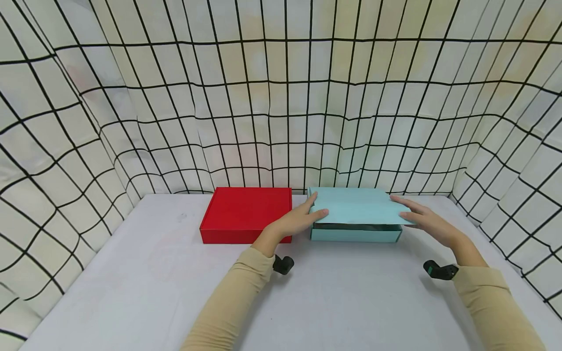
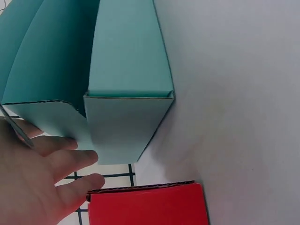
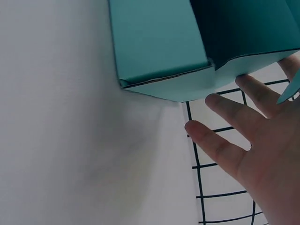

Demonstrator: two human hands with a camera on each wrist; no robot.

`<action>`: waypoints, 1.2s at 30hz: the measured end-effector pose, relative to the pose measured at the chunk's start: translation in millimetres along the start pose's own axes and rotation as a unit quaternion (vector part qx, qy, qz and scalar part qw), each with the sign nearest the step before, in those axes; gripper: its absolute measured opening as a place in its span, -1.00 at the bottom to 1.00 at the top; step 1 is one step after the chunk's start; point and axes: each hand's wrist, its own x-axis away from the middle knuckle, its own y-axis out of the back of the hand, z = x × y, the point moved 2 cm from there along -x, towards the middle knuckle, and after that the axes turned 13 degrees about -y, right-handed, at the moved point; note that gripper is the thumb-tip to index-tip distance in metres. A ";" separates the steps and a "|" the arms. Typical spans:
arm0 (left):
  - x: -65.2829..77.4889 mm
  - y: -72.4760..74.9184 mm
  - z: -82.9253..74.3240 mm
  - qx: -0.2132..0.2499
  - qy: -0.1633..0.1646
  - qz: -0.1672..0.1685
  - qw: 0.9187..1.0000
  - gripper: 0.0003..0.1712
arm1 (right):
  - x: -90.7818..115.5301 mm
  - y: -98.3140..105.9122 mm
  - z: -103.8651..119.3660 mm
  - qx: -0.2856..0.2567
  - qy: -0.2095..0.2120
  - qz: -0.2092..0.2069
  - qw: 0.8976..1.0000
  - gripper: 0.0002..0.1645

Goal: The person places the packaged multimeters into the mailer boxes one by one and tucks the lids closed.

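A light blue cardboard box (image 1: 356, 236) stands on the table, its lid (image 1: 357, 207) tilted and raised a little at the front, with a dark gap below. My left hand (image 1: 296, 220) lies along the lid's left side, thumb at the front corner. On the opposite side my right hand (image 1: 423, 222) touches the lid's right edge with extended fingers. Both wrist views show spread, fairly straight fingers beside the box's end walls. The left wrist view looks into the box's shadowed gap. Just left of it sits a shut red box (image 1: 248, 209), partly covered by my left hand.
The white table (image 1: 145, 282) ends at a back wall (image 1: 246, 112) of pale cloth under black netting. Similar netted walls rise at left and right. Each wrist carries a small black camera (image 1: 284, 264). The red box stands close to the blue one.
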 end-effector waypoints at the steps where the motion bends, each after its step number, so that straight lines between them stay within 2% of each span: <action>1: -0.3 -1.2 0.2 -0.011 0.002 0.005 1.000 0.01 | -0.4 -1.6 -0.1 0.013 -0.007 -0.004 1.000 -0.25; 6: -1.8 -6.9 1.3 -0.067 0.006 0.023 0.997 0.03 | -2.6 -11.4 -4.4 0.064 -0.039 -0.022 0.997 -0.14; 13: -5.1 -14.3 0.0 -0.122 0.014 0.035 0.992 0.05 | -7.7 -18.3 -11.5 0.092 -0.027 -0.030 0.995 -0.04; 20: -4.1 -15.8 0.0 -0.141 0.028 0.036 0.989 0.05 | -10.4 -18.8 -11.5 0.098 -0.016 -0.023 0.995 -0.02; 25: -4.7 -15.2 -3.7 -0.158 0.040 0.039 0.986 0.05 | -11.5 -21.5 -5.9 0.127 -0.015 -0.034 0.991 0.02; 31: -9.5 -18.0 -8.7 -0.214 0.048 0.043 0.975 0.06 | -15.7 -29.4 10.4 0.183 0.004 -0.061 0.981 0.02; 36: -13.7 -24.0 -6.0 -0.256 0.054 0.045 0.964 0.05 | -22.2 -39.9 15.1 0.218 0.009 -0.062 0.974 0.01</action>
